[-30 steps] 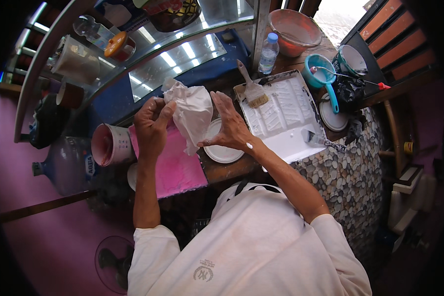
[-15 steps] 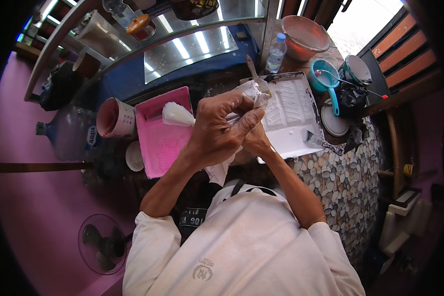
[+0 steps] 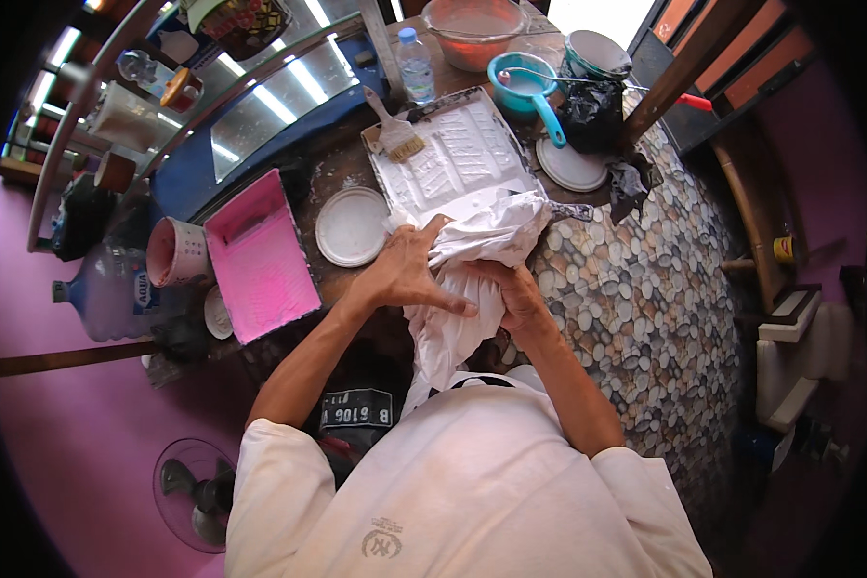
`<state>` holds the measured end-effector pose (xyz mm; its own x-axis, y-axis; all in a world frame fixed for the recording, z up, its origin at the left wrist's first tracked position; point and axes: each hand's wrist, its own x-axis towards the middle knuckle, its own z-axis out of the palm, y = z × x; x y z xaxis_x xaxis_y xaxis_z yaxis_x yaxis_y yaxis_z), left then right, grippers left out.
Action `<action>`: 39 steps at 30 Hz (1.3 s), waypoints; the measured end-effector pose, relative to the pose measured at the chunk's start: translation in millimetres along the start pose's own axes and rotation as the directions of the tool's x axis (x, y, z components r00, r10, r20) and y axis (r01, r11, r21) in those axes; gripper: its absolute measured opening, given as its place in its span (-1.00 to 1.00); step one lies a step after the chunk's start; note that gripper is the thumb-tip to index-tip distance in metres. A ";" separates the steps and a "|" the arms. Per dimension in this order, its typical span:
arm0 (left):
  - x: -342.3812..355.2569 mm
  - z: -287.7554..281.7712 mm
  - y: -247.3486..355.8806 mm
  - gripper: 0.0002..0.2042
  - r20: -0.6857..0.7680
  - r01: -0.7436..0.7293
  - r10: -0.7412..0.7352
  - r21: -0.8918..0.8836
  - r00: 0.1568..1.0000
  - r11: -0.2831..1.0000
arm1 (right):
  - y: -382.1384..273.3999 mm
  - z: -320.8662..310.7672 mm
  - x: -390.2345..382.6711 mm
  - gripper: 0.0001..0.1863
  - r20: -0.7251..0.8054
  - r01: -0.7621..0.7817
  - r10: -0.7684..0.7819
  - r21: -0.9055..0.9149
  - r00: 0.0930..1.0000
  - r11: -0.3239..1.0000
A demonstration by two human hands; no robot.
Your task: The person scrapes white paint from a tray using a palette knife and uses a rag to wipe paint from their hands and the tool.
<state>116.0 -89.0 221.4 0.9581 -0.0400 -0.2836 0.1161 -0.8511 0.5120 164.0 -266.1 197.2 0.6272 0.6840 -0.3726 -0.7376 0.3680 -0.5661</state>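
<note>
A crumpled white cloth [image 3: 491,223] hangs bunched between both hands in front of my body. My left hand [image 3: 405,275] grips its left side, thumb across the hanging folds. My right hand [image 3: 515,294] is closed on it from beneath, some fingers hidden by the folds. Just beyond is a white paint tray [image 3: 462,135] with a flat brush [image 3: 395,135] lying in it. A white round lid [image 3: 351,226] lies left of that tray, and a pink paint tray [image 3: 260,255] sits farther left.
A water bottle [image 3: 415,72], an orange basin [image 3: 472,21], a turquoise dipper [image 3: 522,82] and a black plastic bag [image 3: 588,120] stand at the back. A glass cabinet [image 3: 376,43] borders the back left. Left are a pink-stained pot [image 3: 167,250], a large jug [image 3: 106,294] and a fan [image 3: 193,491].
The cloth, raised and compact earlier, now hangs larger and looser toward my body. My left hand has turned and dropped slightly, uncovering my right hand's grip. The camera's view has also shifted.
</note>
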 end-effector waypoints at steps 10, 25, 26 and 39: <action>44.1 144.0 23.4 -0.52 0.155 0.132 0.158 -0.980 0.975 0.145 | -26.6 -68.1 -19.8 -0.69 -0.303 -0.173 0.015 -0.500 0.953 0.848; 49.0 175.9 36.8 -0.52 0.333 0.548 0.478 -0.713 0.813 -0.436 | -47.2 -81.6 7.0 -0.70 -0.382 -0.423 0.229 -0.566 0.895 0.708; 47.4 169.3 40.1 -0.47 0.275 0.530 0.499 -0.691 0.822 -0.492 | -45.9 -78.8 11.6 -0.71 -0.390 -0.426 0.225 -0.570 0.893 0.702; 47.8 150.6 8.7 -0.60 0.309 0.691 0.620 -0.387 0.721 -0.611 | -30.9 -43.3 65.0 -0.70 -0.448 -0.536 0.298 -0.646 0.843 0.544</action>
<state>123.4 -177.1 90.2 0.6822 -0.7181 -0.1372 0.6921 0.6949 -0.1954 238.4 -260.3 158.6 0.4209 0.4039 -0.8122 -0.5761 -0.5726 -0.5833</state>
